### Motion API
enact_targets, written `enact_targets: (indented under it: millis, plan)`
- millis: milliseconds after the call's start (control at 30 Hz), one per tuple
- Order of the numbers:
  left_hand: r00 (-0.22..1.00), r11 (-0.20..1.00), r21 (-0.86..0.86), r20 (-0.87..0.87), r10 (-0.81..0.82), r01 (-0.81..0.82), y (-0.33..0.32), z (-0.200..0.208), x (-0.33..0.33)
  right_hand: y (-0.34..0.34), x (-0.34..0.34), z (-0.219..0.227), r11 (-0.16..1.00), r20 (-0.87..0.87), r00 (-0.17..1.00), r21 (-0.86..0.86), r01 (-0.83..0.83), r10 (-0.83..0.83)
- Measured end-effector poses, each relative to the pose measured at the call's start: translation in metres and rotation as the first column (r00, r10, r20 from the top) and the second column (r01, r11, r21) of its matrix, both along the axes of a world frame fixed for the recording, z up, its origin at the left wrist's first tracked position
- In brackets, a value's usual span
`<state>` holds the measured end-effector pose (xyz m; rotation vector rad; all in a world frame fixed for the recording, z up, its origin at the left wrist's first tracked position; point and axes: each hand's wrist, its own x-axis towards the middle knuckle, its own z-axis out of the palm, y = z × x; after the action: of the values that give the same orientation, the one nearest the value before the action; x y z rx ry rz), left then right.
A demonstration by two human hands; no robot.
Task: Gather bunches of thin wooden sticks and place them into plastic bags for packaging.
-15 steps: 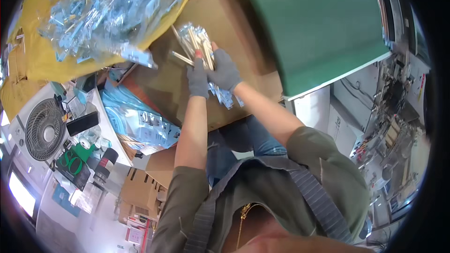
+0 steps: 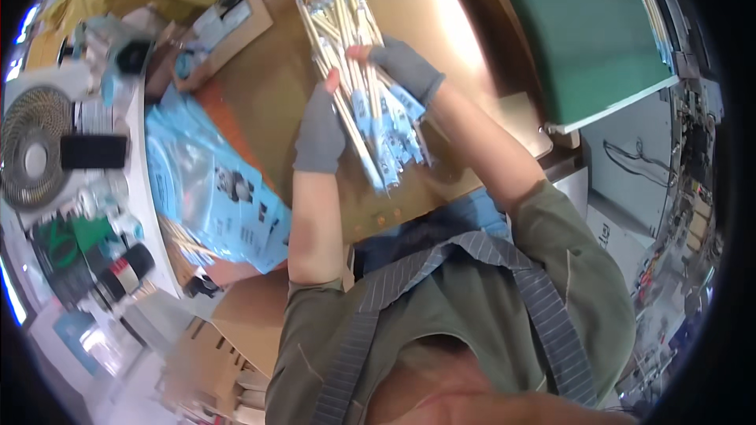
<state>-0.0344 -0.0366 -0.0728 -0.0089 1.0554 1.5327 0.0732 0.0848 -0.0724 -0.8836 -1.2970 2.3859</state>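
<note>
Above the brown cardboard sheet (image 2: 276, 86), whose bare surface spreads wide to the left of the hands and reaches a green board (image 2: 583, 31) on the right, both gloved hands meet. The left hand (image 2: 321, 135) rises upright, fingers clenched around a bundle of packaged chopsticks (image 2: 358, 83); the right hand (image 2: 405, 67) grasps the same bundle from the far side. The bundle slants, its pale sticks fanning upward, blue-printed wrappers hanging low. A pile of blue-printed bags (image 2: 209, 189) lies left.

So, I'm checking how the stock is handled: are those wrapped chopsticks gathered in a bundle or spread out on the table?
Gathered: the wrapped chopsticks sit bunched between the left hand and right hand, above the brown table.
</note>
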Motion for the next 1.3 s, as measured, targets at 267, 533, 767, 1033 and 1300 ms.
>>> enact_targets:
  millis: [267, 533, 767, 1033, 1300]
  plan:
    - [0.844, 0.966, -0.027, -0.481, -0.239, 0.259, -0.158, 0.006, 0.124, -0.136, 0.133, 0.018, 0.99, -0.168, 0.979, -0.062, -0.124, 0.112]
    - [0.55, 0.946, 0.321, -0.797, 0.249, 0.036, -0.121, 0.116, 0.119, -0.129, 0.109, 0.121, 0.985, -0.295, 0.952, 0.124, 0.117, -0.076]
    - [0.414, 0.949, 0.126, -0.91, -0.006, 0.29, -0.095, 0.076, 0.059, -0.085, 0.084, 0.086, 0.876, -0.382, 0.894, 0.482, -0.024, 0.235]
    - [0.523, 0.924, 0.026, -0.83, -0.192, 0.381, -0.09, 0.057, 0.052, -0.079, 0.087, 0.07, 0.811, -0.301, 0.915, 0.583, -0.046, 0.268]
    - [0.391, 0.926, 0.154, -0.921, 0.009, 0.343, -0.096, 0.045, 0.065, -0.092, 0.092, 0.066, 0.746, -0.253, 0.926, 0.665, -0.044, 0.28]
